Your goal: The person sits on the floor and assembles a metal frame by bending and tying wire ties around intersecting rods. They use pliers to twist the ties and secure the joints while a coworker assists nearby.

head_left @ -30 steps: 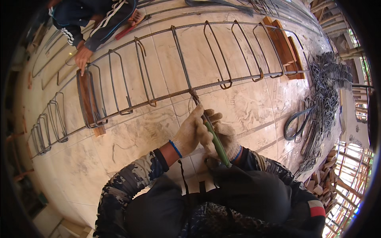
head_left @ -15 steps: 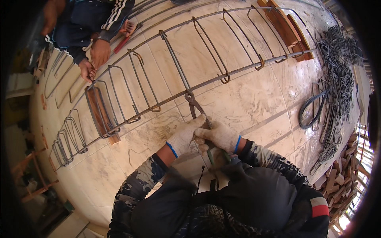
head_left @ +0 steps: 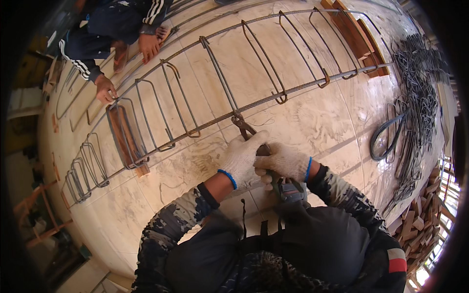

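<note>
Both hands wear pale knit work gloves with blue cuffs. My left hand (head_left: 242,155) is closed round the legs of a pair of steel tying pincers (head_left: 246,128). My right hand (head_left: 286,161) is closed on the same pincers farther back, where a green handle shows below it. The jaws meet the near long bar (head_left: 215,120) of a rebar cage, at the foot of a stirrup (head_left: 219,73). A thin wire (head_left: 266,123) curls beside the jaws; whether they bite it I cannot tell.
A co-worker's hand (head_left: 105,91) touches the cage's far left part. Wooden blocks (head_left: 128,136) prop the cage at left and far right (head_left: 349,34). To the right lie a wire coil (head_left: 386,139), a heap of stirrups (head_left: 415,97) and wood offcuts (head_left: 415,215).
Both my hands and the pincers' handles have swung to the right, the jaws staying near the same joint. The co-worker's hands have moved apart, one now farther right.
</note>
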Available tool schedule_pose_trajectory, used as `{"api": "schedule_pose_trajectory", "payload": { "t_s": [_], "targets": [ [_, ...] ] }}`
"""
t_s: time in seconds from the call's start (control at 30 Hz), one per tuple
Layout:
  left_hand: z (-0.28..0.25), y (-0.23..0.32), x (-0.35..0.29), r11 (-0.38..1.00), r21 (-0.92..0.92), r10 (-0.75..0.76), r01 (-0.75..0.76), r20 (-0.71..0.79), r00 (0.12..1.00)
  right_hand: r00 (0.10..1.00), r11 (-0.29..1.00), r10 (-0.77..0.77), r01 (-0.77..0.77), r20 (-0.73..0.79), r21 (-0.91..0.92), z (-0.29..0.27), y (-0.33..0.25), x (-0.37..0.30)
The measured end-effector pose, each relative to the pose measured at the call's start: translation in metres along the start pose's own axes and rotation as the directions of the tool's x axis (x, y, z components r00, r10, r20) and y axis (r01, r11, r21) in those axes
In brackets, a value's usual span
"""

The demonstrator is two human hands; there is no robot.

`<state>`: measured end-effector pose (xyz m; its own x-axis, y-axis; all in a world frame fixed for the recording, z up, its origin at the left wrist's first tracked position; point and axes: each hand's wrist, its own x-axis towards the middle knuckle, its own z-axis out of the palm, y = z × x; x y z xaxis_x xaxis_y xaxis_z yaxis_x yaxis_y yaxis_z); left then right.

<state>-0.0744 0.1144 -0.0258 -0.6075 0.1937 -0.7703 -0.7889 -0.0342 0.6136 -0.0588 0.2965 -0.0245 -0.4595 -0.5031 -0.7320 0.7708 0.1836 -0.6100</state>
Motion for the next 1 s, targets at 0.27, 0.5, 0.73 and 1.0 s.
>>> {"api": "schedule_pose_trajectory", "payload": {
  "t_s": [0.27,0.5,0.73,1.0],
  "targets": [
    [0.008,-0.01,0.004,0.998,-0.066,0.003,-0.001,0.019,1.0,0.992,0.935,-0.098,0.063,-0.082,-0.348,-0.007,0.0,-0.001],
    [0.008,-0.003,0.014,0.921,-0.367,-0.049,0.127,0.216,0.975,0.998,0.937,0.066,-0.065,-0.009,-0.343,-0.019,-0.045,-0.017],
    [0.018,-0.023,0.021,0.859,-0.509,-0.031,0.056,0.058,0.998,0.984,0.805,-0.101,-0.007,-0.149,-0.593,-0.002,-0.013,-0.001],
    [-0.012,-0.063,0.048,0.868,-0.494,0.18,-0.047,0.226,0.957,0.885,0.658,-0.342,-0.014,-0.315,-0.753,0.039,0.018,0.009]
  ]
}}
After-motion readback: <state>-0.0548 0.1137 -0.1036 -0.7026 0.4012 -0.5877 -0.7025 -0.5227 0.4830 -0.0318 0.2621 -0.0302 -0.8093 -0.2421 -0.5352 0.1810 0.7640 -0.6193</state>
